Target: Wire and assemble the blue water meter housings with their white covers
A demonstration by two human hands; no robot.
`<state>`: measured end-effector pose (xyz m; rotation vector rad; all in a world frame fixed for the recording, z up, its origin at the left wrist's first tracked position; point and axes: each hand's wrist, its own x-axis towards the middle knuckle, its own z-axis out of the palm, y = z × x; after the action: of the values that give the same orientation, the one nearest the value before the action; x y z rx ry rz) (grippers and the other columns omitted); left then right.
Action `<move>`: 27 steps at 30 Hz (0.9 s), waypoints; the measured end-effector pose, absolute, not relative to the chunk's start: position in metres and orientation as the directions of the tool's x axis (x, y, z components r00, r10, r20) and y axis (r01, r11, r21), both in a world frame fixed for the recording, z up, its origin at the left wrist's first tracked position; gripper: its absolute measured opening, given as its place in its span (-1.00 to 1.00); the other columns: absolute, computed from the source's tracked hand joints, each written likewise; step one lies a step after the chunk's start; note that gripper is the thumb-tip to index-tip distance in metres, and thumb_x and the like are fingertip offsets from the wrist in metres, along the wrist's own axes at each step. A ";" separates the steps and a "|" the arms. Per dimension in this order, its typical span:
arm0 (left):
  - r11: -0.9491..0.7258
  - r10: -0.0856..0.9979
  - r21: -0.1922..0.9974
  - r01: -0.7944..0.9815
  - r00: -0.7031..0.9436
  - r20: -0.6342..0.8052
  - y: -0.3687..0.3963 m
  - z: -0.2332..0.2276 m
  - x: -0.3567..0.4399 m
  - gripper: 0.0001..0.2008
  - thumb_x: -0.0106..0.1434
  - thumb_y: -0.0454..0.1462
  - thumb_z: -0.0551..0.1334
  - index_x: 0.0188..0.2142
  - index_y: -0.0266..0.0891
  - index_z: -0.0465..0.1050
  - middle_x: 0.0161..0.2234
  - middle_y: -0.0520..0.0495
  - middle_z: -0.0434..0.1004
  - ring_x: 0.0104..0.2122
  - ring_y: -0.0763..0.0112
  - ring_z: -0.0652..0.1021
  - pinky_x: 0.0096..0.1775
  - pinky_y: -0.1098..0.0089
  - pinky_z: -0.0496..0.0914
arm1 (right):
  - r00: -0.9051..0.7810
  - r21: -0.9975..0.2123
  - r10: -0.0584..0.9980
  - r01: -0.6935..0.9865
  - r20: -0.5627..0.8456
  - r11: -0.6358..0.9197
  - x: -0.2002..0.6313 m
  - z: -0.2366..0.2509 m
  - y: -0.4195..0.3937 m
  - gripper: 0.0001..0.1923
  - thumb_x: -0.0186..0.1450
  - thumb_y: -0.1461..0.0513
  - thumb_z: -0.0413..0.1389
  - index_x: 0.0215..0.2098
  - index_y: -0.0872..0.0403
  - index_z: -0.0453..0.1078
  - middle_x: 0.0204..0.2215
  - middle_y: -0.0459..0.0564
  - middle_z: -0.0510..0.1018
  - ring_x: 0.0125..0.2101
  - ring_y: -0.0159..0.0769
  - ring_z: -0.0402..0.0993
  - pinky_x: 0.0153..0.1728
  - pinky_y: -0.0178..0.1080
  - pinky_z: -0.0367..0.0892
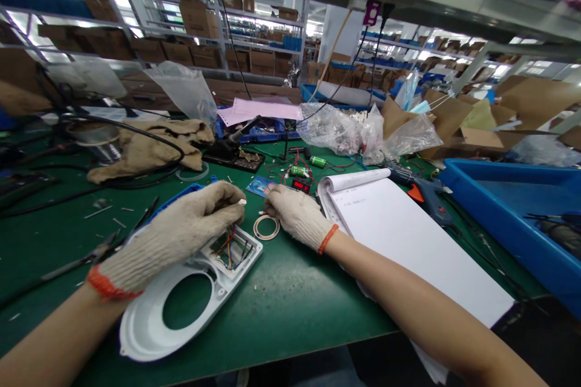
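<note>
My left hand (200,217), in a white knit glove, is closed with a small white connector (242,202) at its fingertips. Beneath it lies a white plastic housing (181,335) with a large round opening and a square compartment, where red, yellow and black wires (230,248) show. My right hand (293,211), gloved likewise, is closed at the upper edge of a flat copper wire coil (266,236). Its fingertips seem to pinch the coil's lead end, though the fingers partly hide it. Behind that hand sits a small meter with a red display (301,184).
A paper pad (399,230) lies under my right forearm. Beyond it are a glue gun (426,193) and a blue tray (494,187). Green batteries (318,161) with loose wires lie behind my hands. Cables and a brown cloth (149,145) crowd the left side.
</note>
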<state>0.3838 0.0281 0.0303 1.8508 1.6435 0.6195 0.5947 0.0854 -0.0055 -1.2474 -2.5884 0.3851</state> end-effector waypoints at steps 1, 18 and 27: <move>-0.076 0.991 0.692 0.718 0.131 -0.027 0.027 0.031 0.385 -0.69 0.28 -0.01 0.18 -0.13 -0.13 0.42 -0.27 0.05 0.57 -0.30 0.33 0.55 -0.28 0.37 0.41 | -0.601 -0.362 0.792 0.717 0.114 0.596 0.593 -0.006 0.085 -0.84 0.46 0.22 0.01 -0.12 0.09 0.41 -0.13 0.08 0.56 -0.23 -0.20 0.54 -0.29 -0.25 0.37; -0.103 0.983 0.712 0.694 0.179 -0.031 0.019 0.031 0.383 -0.65 0.35 0.05 0.09 -0.11 -0.09 0.45 -0.38 0.09 0.53 -0.43 0.40 0.50 -0.41 0.41 0.33 | -0.629 -0.471 0.592 0.374 0.504 0.799 0.595 -0.012 0.076 -0.81 0.47 0.20 0.00 -0.04 0.04 0.41 -0.18 0.01 0.52 -0.19 -0.27 0.46 -0.16 -0.25 0.36; -0.125 0.980 0.756 0.643 0.197 -0.006 0.023 0.031 0.381 -0.73 0.30 -0.04 0.17 -0.15 -0.11 0.48 -0.27 0.06 0.59 -0.30 0.34 0.54 -0.27 0.40 0.38 | -0.676 -0.374 0.554 0.412 0.487 0.831 0.594 -0.005 0.068 -0.77 0.50 0.18 -0.07 -0.07 0.07 0.39 -0.21 0.03 0.52 -0.20 -0.24 0.43 -0.17 -0.22 0.34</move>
<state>0.3808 0.0228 0.0313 1.8445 1.5149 0.6857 0.5938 0.0682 -0.0052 -0.7050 -2.4065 0.3118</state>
